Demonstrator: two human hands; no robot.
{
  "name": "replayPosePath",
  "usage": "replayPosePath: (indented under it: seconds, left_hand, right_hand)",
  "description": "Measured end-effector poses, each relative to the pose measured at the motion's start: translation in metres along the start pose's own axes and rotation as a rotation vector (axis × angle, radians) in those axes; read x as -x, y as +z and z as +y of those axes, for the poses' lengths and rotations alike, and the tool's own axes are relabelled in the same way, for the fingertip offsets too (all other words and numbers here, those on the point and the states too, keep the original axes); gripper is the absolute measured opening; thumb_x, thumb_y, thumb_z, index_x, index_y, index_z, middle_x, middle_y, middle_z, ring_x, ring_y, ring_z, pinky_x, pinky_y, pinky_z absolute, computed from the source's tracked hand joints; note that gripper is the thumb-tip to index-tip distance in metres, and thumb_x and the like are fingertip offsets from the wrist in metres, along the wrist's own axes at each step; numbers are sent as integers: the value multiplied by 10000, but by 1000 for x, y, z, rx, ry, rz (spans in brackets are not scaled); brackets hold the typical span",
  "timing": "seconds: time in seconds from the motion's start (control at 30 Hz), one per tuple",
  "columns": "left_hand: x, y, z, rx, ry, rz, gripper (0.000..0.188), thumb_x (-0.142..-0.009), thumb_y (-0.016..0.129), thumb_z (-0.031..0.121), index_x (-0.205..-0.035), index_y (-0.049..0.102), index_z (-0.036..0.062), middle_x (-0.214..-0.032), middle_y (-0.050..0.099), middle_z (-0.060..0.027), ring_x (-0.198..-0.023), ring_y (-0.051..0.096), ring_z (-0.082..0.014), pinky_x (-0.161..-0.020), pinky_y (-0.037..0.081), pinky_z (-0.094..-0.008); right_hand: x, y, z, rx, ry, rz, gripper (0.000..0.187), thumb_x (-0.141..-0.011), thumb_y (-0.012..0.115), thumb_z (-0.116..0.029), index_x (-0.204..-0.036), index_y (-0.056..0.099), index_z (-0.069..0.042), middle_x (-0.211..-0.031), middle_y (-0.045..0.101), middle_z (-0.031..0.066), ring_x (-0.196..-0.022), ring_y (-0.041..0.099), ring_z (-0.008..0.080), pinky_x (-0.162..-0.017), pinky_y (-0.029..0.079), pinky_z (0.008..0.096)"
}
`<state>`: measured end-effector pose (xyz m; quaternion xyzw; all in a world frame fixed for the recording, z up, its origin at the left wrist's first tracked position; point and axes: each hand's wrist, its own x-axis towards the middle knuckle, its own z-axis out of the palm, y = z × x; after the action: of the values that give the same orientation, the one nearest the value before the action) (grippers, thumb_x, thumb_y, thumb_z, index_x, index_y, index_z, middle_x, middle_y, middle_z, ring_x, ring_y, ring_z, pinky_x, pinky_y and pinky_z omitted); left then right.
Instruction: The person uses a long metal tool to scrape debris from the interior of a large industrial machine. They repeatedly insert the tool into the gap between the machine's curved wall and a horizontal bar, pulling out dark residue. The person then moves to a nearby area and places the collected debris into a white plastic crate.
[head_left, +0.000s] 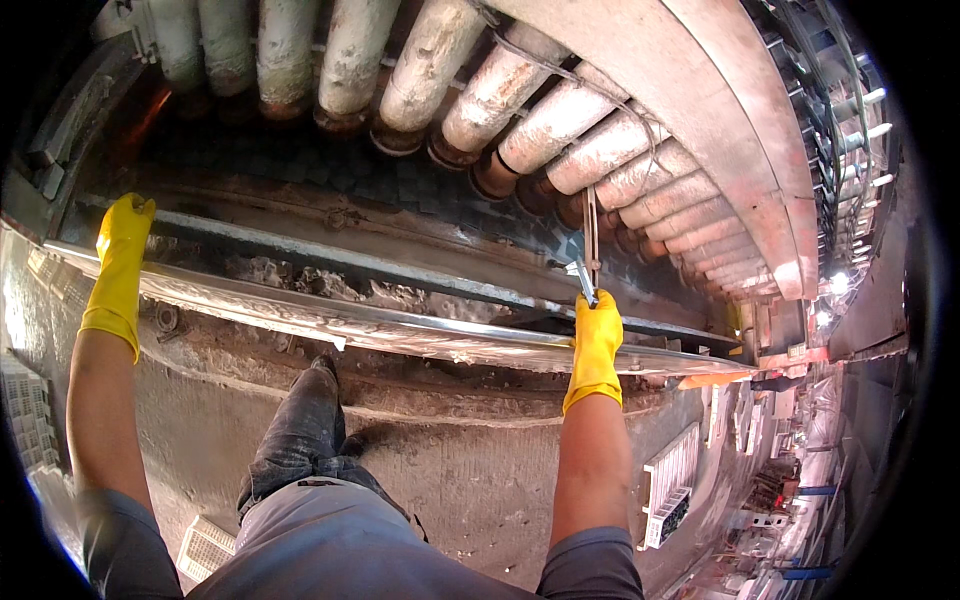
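Observation:
My left hand [124,232], in a long yellow rubber glove, reaches to the left end of a long trough. Its fingers are curled beside the inner metal rail [330,252]; whatever they may hold is hidden. My right hand [597,338], gloved the same way, is closed around a long, thin, tongs-like metal tool [590,240]. Two narrow bars of the tool point away from me toward the pipes, and a shiny silver piece [580,276] sits just above my fist. Below both hands runs the trough's bright metal front edge [400,320].
Several thick, dusty pipes [420,70] hang over a dark bed of grey pieces [390,185]. A broad curved metal beam [700,100] arches at upper right. Pale plastic crates [672,480] stand on the floor. An orange sleeve [715,379] shows a person further along the trough.

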<state>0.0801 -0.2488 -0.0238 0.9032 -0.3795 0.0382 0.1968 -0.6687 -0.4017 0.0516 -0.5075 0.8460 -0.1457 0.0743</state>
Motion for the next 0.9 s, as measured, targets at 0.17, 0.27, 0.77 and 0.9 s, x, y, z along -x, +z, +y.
replayPosePath:
  seconds: [0.17, 0.27, 0.77, 0.9]
  left_hand:
    - [-21, 3, 6, -26, -23, -27, 447, -912, 708, 428, -1137, 719, 42, -1091, 748, -193, -1041, 713, -368, -874, 549, -439]
    - [-32, 1, 24, -32, -65, -92, 461, -914, 686, 432, -1183, 710, 58, -1169, 730, -197, -1127, 678, -391, -943, 530, -458]
    - [-81, 12, 63, -49, -56, -109, 462, -906, 684, 421, -1175, 715, 47, -1152, 732, -208, -1115, 686, -392, -936, 532, -464]
    - [-92, 19, 63, -53, -51, -95, 456, -904, 680, 421, -1163, 714, 47, -1132, 737, -207, -1096, 691, -395, -923, 533, -467]
  right_hand:
    - [-14, 0, -18, -7, 28, -37, 443, -938, 696, -406, -1298, 660, -150, -1066, 763, 125, -874, 756, 329, -699, 628, 418]
    - [-34, 8, -13, 40, -17, -17, 428, -937, 687, -417, -1267, 668, -144, -1070, 765, 127, -885, 755, 341, -724, 622, 430]
    - [-96, 38, -27, 96, -120, 98, 442, -904, 724, -418, -1256, 683, -154, -1108, 762, 122, -1002, 735, 359, -878, 571, 452]
    - [-101, 37, -41, 74, -69, 63, 441, -895, 736, -412, -1250, 687, -155, -1092, 766, 121, -998, 735, 360, -878, 569, 454]
